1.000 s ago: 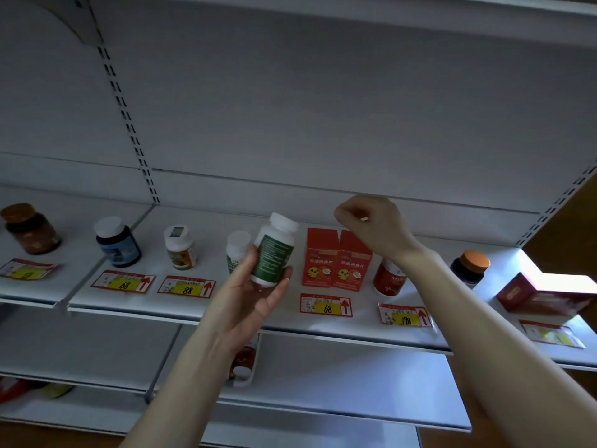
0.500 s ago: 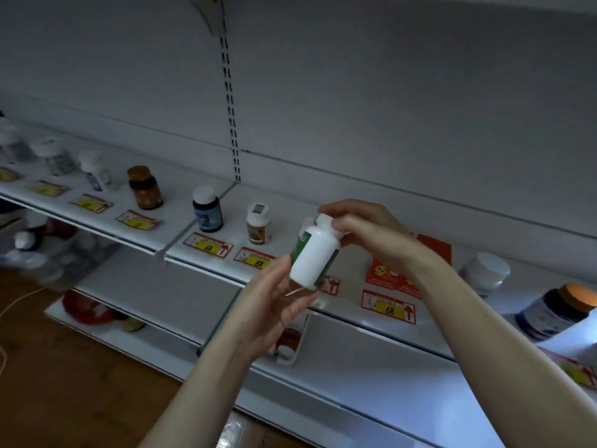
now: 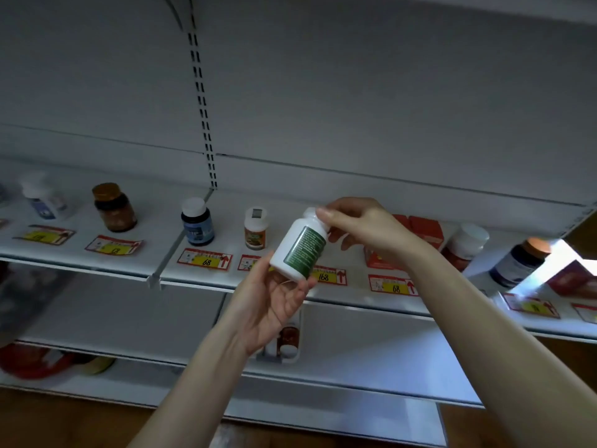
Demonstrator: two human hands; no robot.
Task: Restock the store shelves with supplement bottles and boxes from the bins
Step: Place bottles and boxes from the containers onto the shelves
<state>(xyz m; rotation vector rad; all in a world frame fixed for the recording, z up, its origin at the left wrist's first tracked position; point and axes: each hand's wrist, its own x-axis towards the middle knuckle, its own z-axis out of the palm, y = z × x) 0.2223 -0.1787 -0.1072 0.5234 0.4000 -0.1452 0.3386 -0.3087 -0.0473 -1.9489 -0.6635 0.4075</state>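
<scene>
Head view. White bottle (image 3: 298, 250) is tilted, cap toward 1 o'clock, in front of the shelf (image 3: 161, 221), not yet on it. Left hand (image 3: 274, 302) grip cups the base from 7 o'clock. Right hand (image 3: 358, 226) grip pinches the cap, likely to turn the label outward.

My supplement bottle (image 3: 298, 245): white, green label with fine white print. Shelf (image 3: 155, 221) white-grey. Price tags (image 3: 205, 259) red with yellow patches. Amber bottle (image 3: 114, 210), brown cap. Blue bottle (image 3: 197, 226), white cap. Boxes (image 3: 426, 226) red-orange.
</scene>
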